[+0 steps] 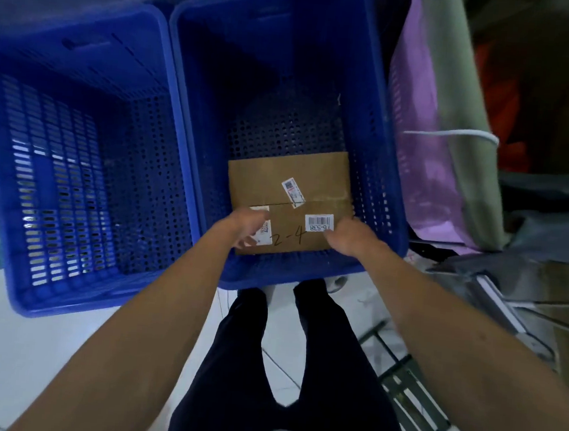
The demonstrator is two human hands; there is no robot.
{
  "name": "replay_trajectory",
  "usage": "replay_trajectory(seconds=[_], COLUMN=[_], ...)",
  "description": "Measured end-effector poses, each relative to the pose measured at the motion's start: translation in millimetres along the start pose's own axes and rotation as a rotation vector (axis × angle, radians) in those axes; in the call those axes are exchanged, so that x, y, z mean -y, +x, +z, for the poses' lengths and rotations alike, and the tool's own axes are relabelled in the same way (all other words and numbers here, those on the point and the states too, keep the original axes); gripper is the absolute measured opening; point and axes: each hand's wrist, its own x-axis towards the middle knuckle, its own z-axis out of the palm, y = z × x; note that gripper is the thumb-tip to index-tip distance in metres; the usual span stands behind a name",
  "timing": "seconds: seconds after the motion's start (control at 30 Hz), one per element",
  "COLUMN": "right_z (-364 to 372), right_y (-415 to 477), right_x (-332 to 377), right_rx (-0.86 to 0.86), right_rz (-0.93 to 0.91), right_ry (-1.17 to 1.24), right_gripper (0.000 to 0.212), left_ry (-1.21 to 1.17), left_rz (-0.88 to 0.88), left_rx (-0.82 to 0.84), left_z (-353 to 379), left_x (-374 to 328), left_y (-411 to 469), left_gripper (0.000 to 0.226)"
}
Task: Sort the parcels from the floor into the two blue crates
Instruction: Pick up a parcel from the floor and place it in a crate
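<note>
Head view: left hand and right hand seemingly grip parcel.

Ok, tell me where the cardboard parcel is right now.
Head view: the cardboard parcel is inside the right blue crate, at its near end, with the left hand and right hand holding its near corners.

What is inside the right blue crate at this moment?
One cardboard parcel marked 2-4, held at its near corners by the left hand and right hand. Beyond it, the crate shows its perforated floor. Anything under the parcel is covered.
</note>
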Motion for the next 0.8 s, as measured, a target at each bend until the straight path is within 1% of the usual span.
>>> replay_trajectory(seconds=[0.07,0.17,0.27,0.4,0.5,0.53,0.63,0.73,0.8], right_z=[-7,-18,-26,-39,-48,-49,-46,-30,-13], right_y=[-12,-32,-52,-69,-82,-86,-97,-111,-129], right_x=[1,3,6,13,34,44,74,109,135], right_rx=[0.006,0.023,0.048,0.095,0.076,0.068,0.033,-0.008,-0.032], right_rz=[-0.017,-0.068,-0.108,-0.137,-0.180,-0.199,-0.231,-0.263,-0.291], right_ry=[-0.007,-0.036,-0.139,-0.297,-0.382,-0.392,-0.438,-0.453,-0.434], right_gripper=[0.052,0.050,0.049,0.046,0.046,0.046,0.041,0.048,0.040], left_ry=[0.051,0.055,0.042,0.084,0.141,0.142,0.121,0.115,0.106], left_rz=[0.040,0.100,0.179,0.211,0.230,0.234,0.260,0.264,0.270], left_rx=[-0.029,-0.048,-0.042,-0.161,-0.252,-0.272,-0.317,-0.358,-0.371], left_z=[-3,-7,-16,-23,-31,-35,-52,-73,-87], left_x=[-10,-15,-5,17,37,45,67,95,118], left_y=[-22,-51,-79,-114,-141,-147,-164,-176,-183], left_gripper=[0.036,0.023,0.029,0.030,0.056,0.061,0.060,0.061,0.062])
